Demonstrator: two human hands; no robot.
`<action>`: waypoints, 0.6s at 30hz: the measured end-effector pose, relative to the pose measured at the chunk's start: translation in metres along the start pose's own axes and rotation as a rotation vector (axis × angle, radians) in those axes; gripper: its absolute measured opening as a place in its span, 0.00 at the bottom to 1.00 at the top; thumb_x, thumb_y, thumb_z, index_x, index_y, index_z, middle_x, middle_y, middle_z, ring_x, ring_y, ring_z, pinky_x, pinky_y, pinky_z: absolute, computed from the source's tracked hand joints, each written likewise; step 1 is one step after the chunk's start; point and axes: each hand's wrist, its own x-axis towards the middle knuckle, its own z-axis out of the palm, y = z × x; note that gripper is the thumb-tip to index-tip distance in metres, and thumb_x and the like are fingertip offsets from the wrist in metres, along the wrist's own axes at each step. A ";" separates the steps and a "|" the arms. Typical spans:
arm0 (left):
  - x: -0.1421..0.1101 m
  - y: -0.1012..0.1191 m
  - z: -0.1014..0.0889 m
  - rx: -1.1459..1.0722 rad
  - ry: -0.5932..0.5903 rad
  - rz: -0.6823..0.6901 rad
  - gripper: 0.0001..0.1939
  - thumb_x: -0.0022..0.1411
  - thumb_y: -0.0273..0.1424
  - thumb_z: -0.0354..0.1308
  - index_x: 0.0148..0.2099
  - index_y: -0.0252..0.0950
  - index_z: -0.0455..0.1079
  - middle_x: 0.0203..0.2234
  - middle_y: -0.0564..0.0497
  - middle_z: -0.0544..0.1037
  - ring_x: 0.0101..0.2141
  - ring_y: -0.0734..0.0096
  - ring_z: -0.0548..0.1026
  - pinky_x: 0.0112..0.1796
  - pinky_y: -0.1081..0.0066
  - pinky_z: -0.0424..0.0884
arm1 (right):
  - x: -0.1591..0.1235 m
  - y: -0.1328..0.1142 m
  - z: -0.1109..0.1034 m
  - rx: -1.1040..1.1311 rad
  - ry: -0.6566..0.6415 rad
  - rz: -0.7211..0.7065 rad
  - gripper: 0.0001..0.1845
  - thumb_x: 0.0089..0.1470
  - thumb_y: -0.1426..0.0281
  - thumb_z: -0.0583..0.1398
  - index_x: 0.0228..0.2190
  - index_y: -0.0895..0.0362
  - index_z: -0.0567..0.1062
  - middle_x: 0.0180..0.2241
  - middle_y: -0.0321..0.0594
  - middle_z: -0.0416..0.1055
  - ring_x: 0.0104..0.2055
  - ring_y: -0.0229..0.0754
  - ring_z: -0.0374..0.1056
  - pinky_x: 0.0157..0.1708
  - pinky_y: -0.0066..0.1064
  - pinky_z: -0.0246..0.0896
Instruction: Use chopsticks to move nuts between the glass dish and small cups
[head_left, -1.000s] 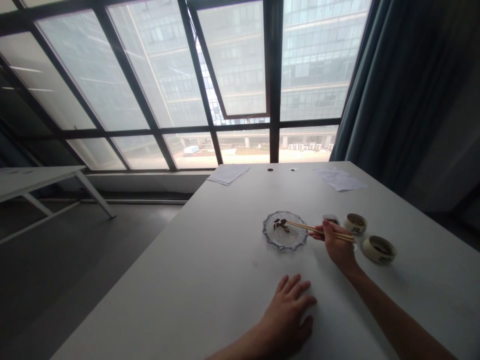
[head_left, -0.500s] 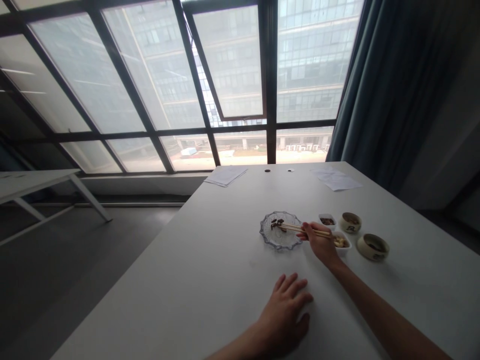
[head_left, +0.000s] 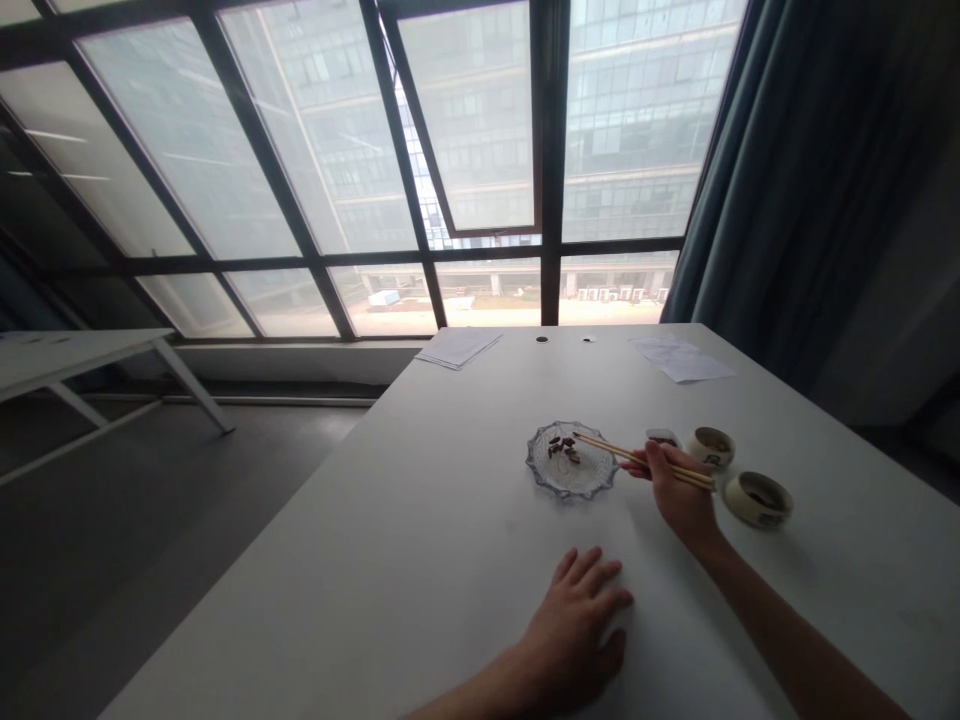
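At the far left stands a white side table (head_left: 75, 352) on thin angled legs, apart from the long white table (head_left: 360, 560) where the work lies. Near that table's far edge rests a small stack of paper sheets (head_left: 458, 348); any print on it is too small to read.

The left hand (head_left: 574, 627) lies flat on the tabletop, fingers spread, holding nothing. Ahead of it sits a scalloped glass plate (head_left: 571, 460) with a few dark food pieces (head_left: 564, 450) on it. The right hand (head_left: 675, 490) is closed on a pair of wooden chopsticks (head_left: 645, 459), their tips over the plate near those pieces, with nothing visible between them.

Just past the fingers sits a small white dish (head_left: 663, 436), partly hidden. Two cream ceramic bowls (head_left: 711, 447) (head_left: 758, 499) stand to the right, each with dark markings that cannot be read. Farther back lies a loose sheet of paper (head_left: 682, 361), also unreadable.
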 end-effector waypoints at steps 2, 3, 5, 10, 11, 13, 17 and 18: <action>0.000 0.000 0.000 -0.005 0.000 0.000 0.19 0.67 0.39 0.57 0.59 0.48 0.66 0.66 0.53 0.65 0.68 0.55 0.57 0.67 0.47 0.49 | 0.004 -0.013 -0.021 -0.017 0.076 -0.018 0.23 0.55 0.49 0.65 0.30 0.58 0.80 0.26 0.45 0.81 0.26 0.46 0.79 0.29 0.33 0.78; 0.000 0.000 -0.001 -0.008 -0.001 0.000 0.19 0.67 0.39 0.57 0.60 0.48 0.66 0.66 0.53 0.65 0.68 0.55 0.57 0.67 0.47 0.49 | 0.006 -0.020 -0.033 -0.044 0.120 -0.029 0.22 0.55 0.50 0.65 0.31 0.59 0.80 0.26 0.45 0.81 0.25 0.46 0.79 0.26 0.32 0.78; -0.001 0.001 -0.001 -0.013 -0.002 -0.002 0.19 0.68 0.38 0.56 0.60 0.48 0.66 0.67 0.53 0.65 0.68 0.55 0.56 0.68 0.48 0.48 | 0.011 -0.030 -0.057 -0.067 0.195 -0.067 0.21 0.54 0.52 0.66 0.31 0.59 0.80 0.27 0.46 0.81 0.25 0.46 0.79 0.26 0.32 0.78; -0.001 0.002 -0.002 -0.025 -0.001 -0.009 0.18 0.68 0.37 0.56 0.59 0.49 0.67 0.67 0.54 0.65 0.68 0.57 0.56 0.68 0.49 0.48 | 0.016 -0.033 -0.104 -0.134 0.333 -0.062 0.20 0.54 0.53 0.66 0.29 0.58 0.80 0.27 0.48 0.80 0.25 0.46 0.79 0.28 0.32 0.78; -0.001 0.002 -0.003 -0.026 -0.003 -0.010 0.18 0.68 0.37 0.56 0.59 0.49 0.67 0.66 0.54 0.65 0.68 0.57 0.56 0.68 0.49 0.48 | 0.016 -0.030 -0.110 -0.148 0.341 -0.050 0.20 0.55 0.53 0.66 0.29 0.58 0.80 0.27 0.49 0.80 0.25 0.46 0.78 0.28 0.32 0.78; 0.000 0.002 -0.003 -0.026 -0.009 -0.016 0.18 0.68 0.37 0.57 0.59 0.49 0.67 0.66 0.54 0.65 0.68 0.57 0.56 0.68 0.49 0.48 | 0.015 -0.023 -0.117 -0.159 0.332 -0.040 0.20 0.54 0.52 0.66 0.29 0.58 0.80 0.27 0.49 0.80 0.25 0.47 0.79 0.29 0.33 0.78; 0.001 0.003 -0.006 -0.022 -0.019 -0.030 0.19 0.67 0.36 0.57 0.59 0.49 0.67 0.67 0.55 0.65 0.68 0.57 0.56 0.68 0.49 0.48 | 0.016 -0.015 -0.121 -0.150 0.303 -0.037 0.20 0.53 0.51 0.67 0.29 0.56 0.79 0.27 0.47 0.80 0.26 0.48 0.79 0.29 0.36 0.79; 0.001 0.004 -0.006 -0.021 -0.019 -0.031 0.19 0.67 0.36 0.57 0.59 0.49 0.67 0.67 0.55 0.65 0.68 0.57 0.56 0.68 0.49 0.48 | 0.016 -0.015 -0.120 -0.150 0.304 -0.041 0.19 0.54 0.52 0.66 0.29 0.56 0.79 0.27 0.46 0.80 0.26 0.48 0.79 0.28 0.35 0.78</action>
